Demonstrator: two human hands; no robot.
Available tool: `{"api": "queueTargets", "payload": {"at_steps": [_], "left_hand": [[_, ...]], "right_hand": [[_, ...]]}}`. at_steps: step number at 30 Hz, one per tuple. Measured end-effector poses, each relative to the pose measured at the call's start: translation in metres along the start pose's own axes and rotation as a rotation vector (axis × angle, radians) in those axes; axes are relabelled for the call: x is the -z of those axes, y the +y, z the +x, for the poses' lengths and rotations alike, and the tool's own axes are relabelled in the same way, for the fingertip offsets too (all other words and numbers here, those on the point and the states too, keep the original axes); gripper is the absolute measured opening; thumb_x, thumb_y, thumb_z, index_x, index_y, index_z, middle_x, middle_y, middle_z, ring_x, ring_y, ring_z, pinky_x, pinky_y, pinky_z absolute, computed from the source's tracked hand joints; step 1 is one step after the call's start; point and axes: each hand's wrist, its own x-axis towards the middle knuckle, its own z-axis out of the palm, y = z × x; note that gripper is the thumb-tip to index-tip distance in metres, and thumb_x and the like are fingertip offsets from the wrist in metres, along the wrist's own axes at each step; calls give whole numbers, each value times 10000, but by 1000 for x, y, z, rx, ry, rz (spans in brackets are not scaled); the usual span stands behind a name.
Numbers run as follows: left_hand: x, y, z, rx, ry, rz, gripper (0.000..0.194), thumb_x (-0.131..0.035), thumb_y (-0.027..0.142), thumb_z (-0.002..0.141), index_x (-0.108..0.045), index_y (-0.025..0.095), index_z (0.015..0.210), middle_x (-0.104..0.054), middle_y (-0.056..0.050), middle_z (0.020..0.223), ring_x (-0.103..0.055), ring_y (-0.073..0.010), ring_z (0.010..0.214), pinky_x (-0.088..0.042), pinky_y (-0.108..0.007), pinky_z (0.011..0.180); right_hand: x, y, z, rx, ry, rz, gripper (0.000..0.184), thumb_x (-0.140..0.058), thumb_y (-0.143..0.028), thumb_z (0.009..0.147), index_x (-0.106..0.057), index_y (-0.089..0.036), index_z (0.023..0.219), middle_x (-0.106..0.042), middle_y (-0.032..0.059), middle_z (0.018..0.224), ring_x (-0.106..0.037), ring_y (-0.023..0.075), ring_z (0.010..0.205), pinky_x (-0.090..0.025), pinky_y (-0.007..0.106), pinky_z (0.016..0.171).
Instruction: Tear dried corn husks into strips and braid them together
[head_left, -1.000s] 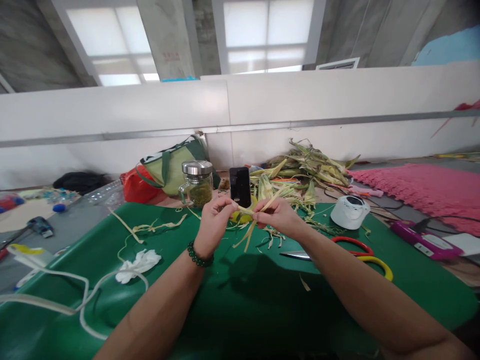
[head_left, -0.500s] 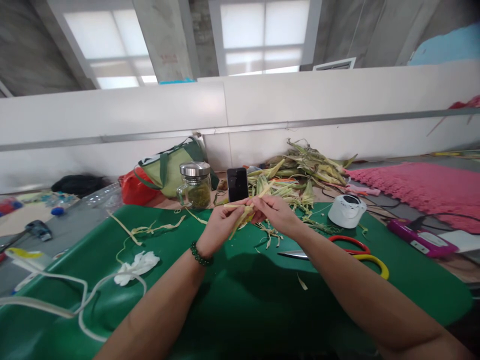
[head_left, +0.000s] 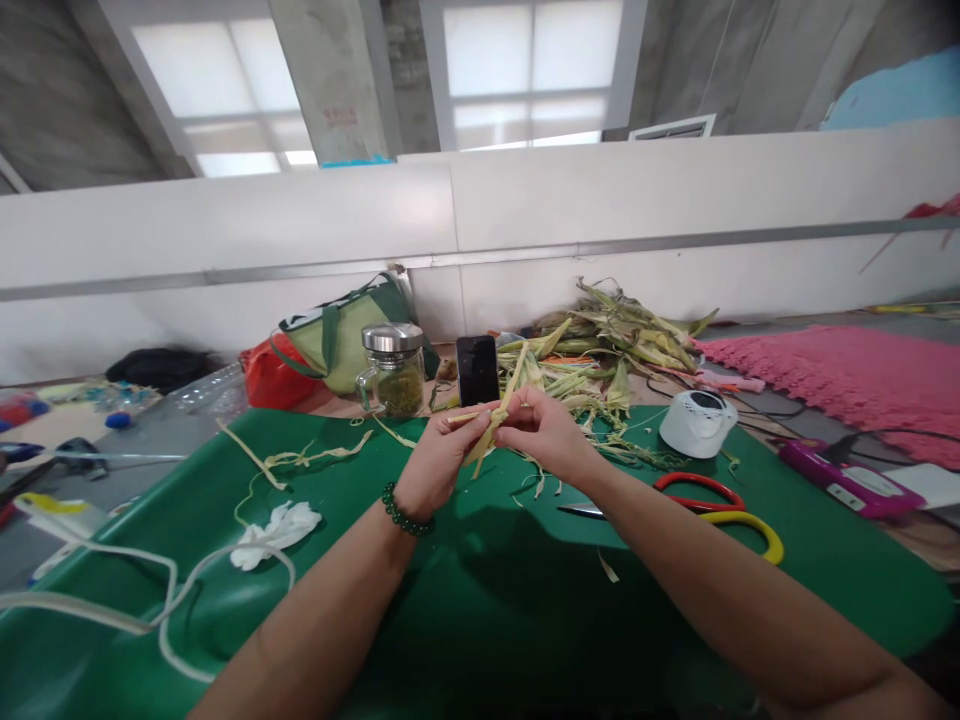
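Pale yellow, flat strips of dried husk (head_left: 498,415) are held up between the two hands, above the far middle of the smooth green mat (head_left: 525,640). By the left hand (head_left: 441,450), with a dark green beaded bracelet (head_left: 405,512) at its wrist, the strips are pinched between thumb and curled fingers, with no gap to be seen. The right hand (head_left: 553,430) is brought in close from the right, its fingers bent at the crossing; since the fingertips are small and overlapped, it cannot be told whether the strips are gripped there or only touched.

Compared with half a second ago, one strip has been turned from a slant toward the far right to a steeper, nearly upright stand, and a folded crossing is now shown more clearly between the hands. From this, it may be judged that the strips are being wrapped or knotted, and that the crossing is not yet drawn tight.

Just beyond the hands, a black upright phone (head_left: 477,370) is seen; the red-and-yellow-handled metal scissors (head_left: 773,535) are left lying on the right, partly covered by the forearm.
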Motion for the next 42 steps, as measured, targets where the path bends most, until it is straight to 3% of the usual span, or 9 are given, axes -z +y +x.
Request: {"api": "queueTargets", "payload": {"at_steps": [11, 16, 22, 27, 34, 39, 42], "left_hand": [[4, 5, 1, -14, 112, 129, 391, -790, 410, 562, -752, 154, 855, -703, -34, 693, -564, -87, 531, -493, -231, 586], [1, 5, -1, -88, 64, 285, 401, -749, 455, 607, -752, 154, 871, -709, -32, 694, -596, -122, 592, -509, -258, 626], [-4, 5, -4, -185, 33, 411, 384, -716, 451, 647, -753, 142, 871, -727, -58, 729, -635, -183, 699, -510, -294, 681], [-3, 2, -2, -87, -1, 316, 448, -702, 489, 649, -739, 132, 918, -730, -78, 740, -639, -177, 650, -512, -299, 650], [1, 6, 0, -31, 18, 261, 380, -744, 428, 630, -742, 132, 867, -688, -39, 642, -589, -129, 593, -458, -234, 580], [4, 8, 0, 0, 8, 186, 341, -804, 336, 565, -710, 139, 827, -693, -34, 705, -606, -132, 639, -467, -229, 599], [6, 6, 1, 10, 40, 87, 323, -810, 317, 554, -665, 153, 791, -660, -3, 715, -603, -115, 620, -480, -221, 577]], "right_hand": [[10, -6, 0, 130, 30, -164, 214, -604, -194, 628, -465, -199, 791, -573, -37, 642, -546, 117, 604, -442, 260, 597], [11, -6, 3, 53, 49, -89, 178, -644, -324, 663, -592, -169, 735, -608, 9, 666, -580, 136, 627, -481, 294, 626], [15, -5, 6, -74, 56, 115, 153, -710, -256, 561, -617, -161, 638, -603, -27, 566, -551, 91, 533, -473, 250, 586], [15, -6, 3, -58, 40, 74, 128, -697, -248, 569, -624, -158, 623, -604, -21, 539, -548, 97, 514, -463, 246, 555], [13, -4, 2, 184, 57, -181, 94, -636, -267, 679, -647, -174, 683, -646, 20, 686, -593, 138, 636, -485, 277, 615], [15, -9, 3, 85, 58, -110, 159, -669, -305, 659, -581, -176, 687, -611, -7, 609, -560, 118, 552, -475, 254, 553], [11, -12, 0, -21, -5, -144, 205, -658, -357, 677, -580, -167, 664, -587, -8, 567, -540, 116, 527, -444, 240, 512]]}}
